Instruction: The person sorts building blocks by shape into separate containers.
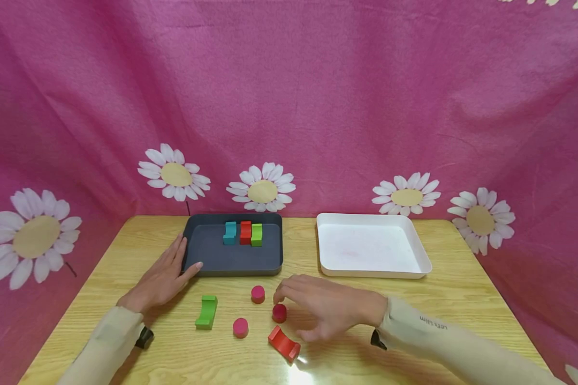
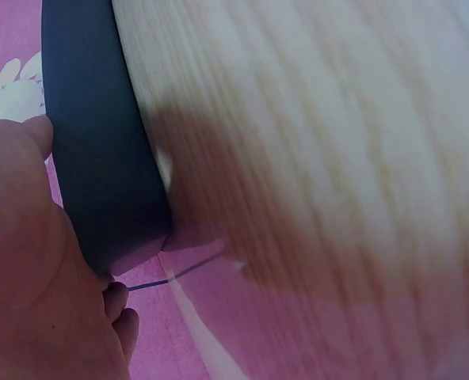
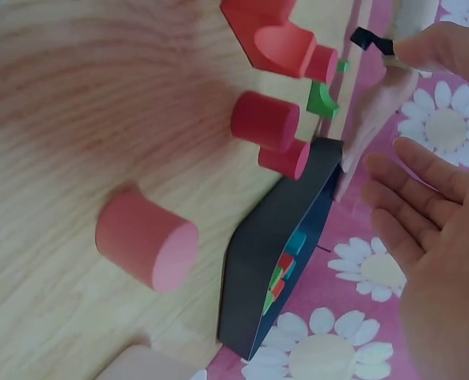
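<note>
The small dark red wooden cylinder (image 1: 279, 313) stands on end on the light wooden table (image 1: 462, 299), its round top facing up, so its long way points up. It looks light, hard and smooth, and it could roll if tipped. Pinching its round sides seems best. The right hand (image 1: 325, 305) hovers just over it, fingers loosely bent, holding nothing. The left hand (image 1: 161, 278) lies flat, touching the dark grey tray (image 1: 231, 262) at its corner.

Left-wrist view: table (image 2: 337, 158) motion-blurred; dark tray (image 2: 100, 158) cut off at the top edge. Right-wrist view: red arch block (image 3: 270, 39) cropped above (its far end unseen); tray's blocks (image 3: 286, 265) mostly hidden behind the wall.
</note>
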Demonstrator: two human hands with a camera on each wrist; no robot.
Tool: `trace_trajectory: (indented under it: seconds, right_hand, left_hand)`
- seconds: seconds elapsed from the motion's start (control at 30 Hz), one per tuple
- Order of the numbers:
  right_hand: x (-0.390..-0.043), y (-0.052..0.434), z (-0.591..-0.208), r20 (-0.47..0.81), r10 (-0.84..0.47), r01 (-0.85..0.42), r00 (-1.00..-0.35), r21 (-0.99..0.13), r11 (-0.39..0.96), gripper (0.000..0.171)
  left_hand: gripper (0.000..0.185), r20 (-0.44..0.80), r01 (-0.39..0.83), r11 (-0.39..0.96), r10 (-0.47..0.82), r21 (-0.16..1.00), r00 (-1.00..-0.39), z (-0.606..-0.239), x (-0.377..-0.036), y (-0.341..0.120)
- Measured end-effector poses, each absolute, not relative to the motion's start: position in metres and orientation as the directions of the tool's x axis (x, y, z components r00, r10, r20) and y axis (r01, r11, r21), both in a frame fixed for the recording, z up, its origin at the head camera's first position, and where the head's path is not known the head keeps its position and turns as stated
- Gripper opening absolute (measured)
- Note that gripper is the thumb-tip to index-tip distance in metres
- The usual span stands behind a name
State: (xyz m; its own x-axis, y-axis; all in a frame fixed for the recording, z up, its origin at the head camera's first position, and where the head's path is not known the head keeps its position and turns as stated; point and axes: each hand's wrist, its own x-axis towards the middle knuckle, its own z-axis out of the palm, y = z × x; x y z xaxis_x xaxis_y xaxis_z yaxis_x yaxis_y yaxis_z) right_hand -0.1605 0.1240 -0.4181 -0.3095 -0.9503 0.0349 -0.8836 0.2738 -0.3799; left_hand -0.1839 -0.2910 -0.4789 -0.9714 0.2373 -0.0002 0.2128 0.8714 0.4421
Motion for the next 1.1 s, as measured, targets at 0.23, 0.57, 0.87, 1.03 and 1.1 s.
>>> trace_trajectory:
  seconds: [0.23, 0.57, 0.87, 1.03, 1.1]
  right_hand:
    - [-0.152, 0.123, -0.426, 0.023, -0.962, -0.894, -0.271, -0.377, 0.243, 0.052]
    - [-0.147, 0.115, -0.437, -0.023, -0.976, -0.907, -0.218, -0.365, 0.212, 0.055]
    - [-0.144, 0.108, -0.447, -0.062, -0.985, -0.935, -0.162, -0.309, 0.173, 0.059]
    - [-0.145, 0.107, -0.447, -0.094, -0.984, -0.948, -0.155, -0.267, 0.174, 0.063]
    - [-0.145, 0.106, -0.447, -0.097, -0.984, -0.953, -0.151, -0.251, 0.171, 0.063]
  left_hand:
    - [0.095, 0.017, 0.221, 0.872, 0.237, 0.437, -0.971, -0.482, -0.185, -0.291]
    - [0.095, 0.017, 0.217, 0.869, 0.233, 0.445, -0.972, -0.482, -0.185, -0.291]
    - [0.095, -0.006, 0.211, 0.874, 0.237, 0.438, -0.972, -0.48, -0.185, -0.291]
    - [0.096, 0.027, 0.226, 0.862, 0.24, 0.453, -0.97, -0.484, -0.185, -0.292]
    - [0.096, 0.038, 0.231, 0.859, 0.241, 0.458, -0.97, -0.486, -0.185, -0.293]
